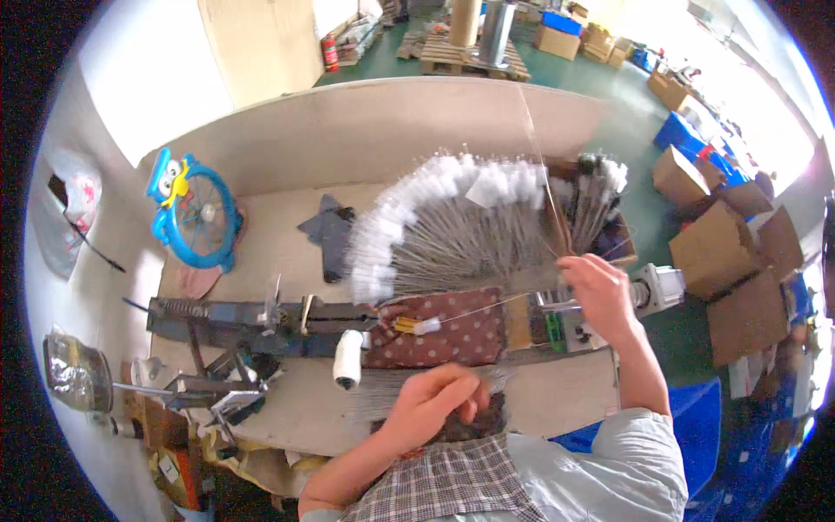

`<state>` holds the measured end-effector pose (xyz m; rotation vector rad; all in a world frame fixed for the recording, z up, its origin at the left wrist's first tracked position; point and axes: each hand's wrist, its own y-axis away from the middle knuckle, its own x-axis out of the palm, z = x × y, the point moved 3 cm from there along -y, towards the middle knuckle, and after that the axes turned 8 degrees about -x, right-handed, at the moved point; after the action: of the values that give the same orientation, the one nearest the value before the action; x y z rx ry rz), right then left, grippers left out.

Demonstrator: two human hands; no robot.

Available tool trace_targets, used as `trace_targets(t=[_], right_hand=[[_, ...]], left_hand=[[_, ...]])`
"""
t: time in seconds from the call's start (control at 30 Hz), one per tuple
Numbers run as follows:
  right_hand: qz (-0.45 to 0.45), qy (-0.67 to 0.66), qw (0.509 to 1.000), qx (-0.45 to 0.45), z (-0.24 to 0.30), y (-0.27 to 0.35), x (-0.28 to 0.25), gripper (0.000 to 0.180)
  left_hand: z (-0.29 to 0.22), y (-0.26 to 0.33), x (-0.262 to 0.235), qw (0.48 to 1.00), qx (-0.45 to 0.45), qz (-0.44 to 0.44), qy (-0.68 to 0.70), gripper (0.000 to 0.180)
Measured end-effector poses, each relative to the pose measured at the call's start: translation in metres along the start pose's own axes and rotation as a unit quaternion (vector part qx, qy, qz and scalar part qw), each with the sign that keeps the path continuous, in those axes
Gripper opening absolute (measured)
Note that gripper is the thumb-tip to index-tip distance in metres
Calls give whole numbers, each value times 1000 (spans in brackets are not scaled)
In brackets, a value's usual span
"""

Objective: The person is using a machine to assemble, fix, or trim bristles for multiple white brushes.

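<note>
My right hand [596,283], at the right of the bench, pinches a thin wire [532,122] that rises toward the far board. Beside that hand is a motor unit with a chuck [657,290]. From near the chuck, a wire [478,308] runs left to a small white and yellow piece [417,325] over a brown dotted cloth [470,335]. My left hand [444,402] is closed, fingers curled, at the near edge; whatever it may hold is hidden. Next to it lies a bundle of thin wires [370,396]. Beyond the cloth fans a large heap of white-tipped wire brushes [465,230].
A dark metal fixture [226,378] and a white-wrapped handle [348,358] stand at the left. A blue duck-headed wheel [198,213] stands farther back. More brushes [596,196] fill a box at the far right. Cardboard boxes [718,248] crowd the floor at right.
</note>
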<state>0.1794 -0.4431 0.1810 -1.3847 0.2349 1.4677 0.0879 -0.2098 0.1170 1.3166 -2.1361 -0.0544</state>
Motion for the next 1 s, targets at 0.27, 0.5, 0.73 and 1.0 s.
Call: trace_targets(t=[0.27,0.5,0.73,1.0], right_hand=[[25,-112,993,14,-15,4,41,21],[82,-58,995,25,-35,16,62,11],[53,-190,977,-79,-5,-10,55,11],[76,-240,947,-200,66,-51,144,12]], left_hand=[[10,-137,22,601,172,-226,-747,12],[-26,-162,14,409,238,-263,-841,6],[-31,-119,-25,475,368,-303,-740,23],[38,-7,-65,772,173,-368,-489,24]])
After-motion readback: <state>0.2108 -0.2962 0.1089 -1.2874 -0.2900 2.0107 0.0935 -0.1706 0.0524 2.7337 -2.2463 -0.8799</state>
